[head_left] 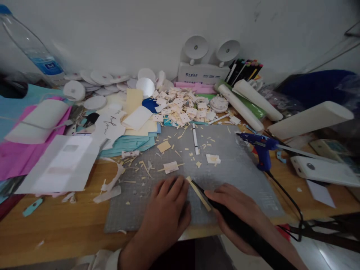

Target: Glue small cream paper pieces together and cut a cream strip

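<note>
My left hand (pixel 165 213) lies flat, fingers spread, on the grey cutting mat (pixel 225 176), pressing down beside a thin cream strip (pixel 198 193). My right hand (pixel 239 215) grips a long black knife-like tool (pixel 225 212) whose tip meets the strip's far end. Cream offcuts (pixel 171 167) lie scattered on the mat just beyond my fingers.
A blue glue gun (pixel 260 144) with a black cord stands at the mat's right edge. A pile of small cream cards (pixel 182 107), white discs (pixel 98 80), rolled paper (pixel 242 107), coloured sheets (pixel 25 150), a water bottle (pixel 30 47) and a white marker (pixel 195 138) crowd the wooden table (pixel 56 225).
</note>
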`<state>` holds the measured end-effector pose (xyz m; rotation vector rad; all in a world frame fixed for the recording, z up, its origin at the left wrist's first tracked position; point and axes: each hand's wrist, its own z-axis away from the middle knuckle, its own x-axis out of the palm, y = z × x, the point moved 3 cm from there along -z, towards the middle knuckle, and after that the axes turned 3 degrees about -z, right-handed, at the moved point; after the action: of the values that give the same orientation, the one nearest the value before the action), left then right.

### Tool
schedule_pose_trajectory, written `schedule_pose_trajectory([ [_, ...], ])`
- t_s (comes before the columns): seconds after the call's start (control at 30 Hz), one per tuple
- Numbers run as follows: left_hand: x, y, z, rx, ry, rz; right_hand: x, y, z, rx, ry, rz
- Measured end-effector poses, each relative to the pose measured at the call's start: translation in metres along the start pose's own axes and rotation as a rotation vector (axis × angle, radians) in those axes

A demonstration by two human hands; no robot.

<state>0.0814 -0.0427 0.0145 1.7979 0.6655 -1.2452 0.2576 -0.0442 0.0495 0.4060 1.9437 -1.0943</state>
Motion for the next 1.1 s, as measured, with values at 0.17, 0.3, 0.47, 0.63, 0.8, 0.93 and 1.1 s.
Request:
schedule_pose_trajectory([
  [0.17,-0.001,-0.003,0.001,-0.049,-0.036,0.065,0.0,0.006,0.002,0.005,-0.091,-0.04],
  [0.3,0.002,-0.003,-0.003,-0.079,-0.037,0.064,0.008,0.002,0.01,0.035,0.036,-0.038],
  [0.47,0.004,0.001,-0.004,-0.068,-0.015,-0.044,0.018,-0.007,0.016,0.064,0.199,-0.002],
  [0.63,0.007,0.008,-0.007,-0.031,0.007,-0.234,0.021,-0.009,0.016,0.05,0.232,0.05],
  [0.8,0.006,0.012,-0.009,-0.01,0.012,-0.317,0.021,-0.006,0.021,0.048,0.225,0.017],
  [0.93,0.006,0.014,-0.009,0.005,0.009,-0.352,0.025,-0.004,0.029,0.041,0.212,0.015],
  [1.1,0.009,0.014,-0.009,0.01,0.015,-0.355,0.026,-0.004,0.037,0.032,0.182,0.045],
])
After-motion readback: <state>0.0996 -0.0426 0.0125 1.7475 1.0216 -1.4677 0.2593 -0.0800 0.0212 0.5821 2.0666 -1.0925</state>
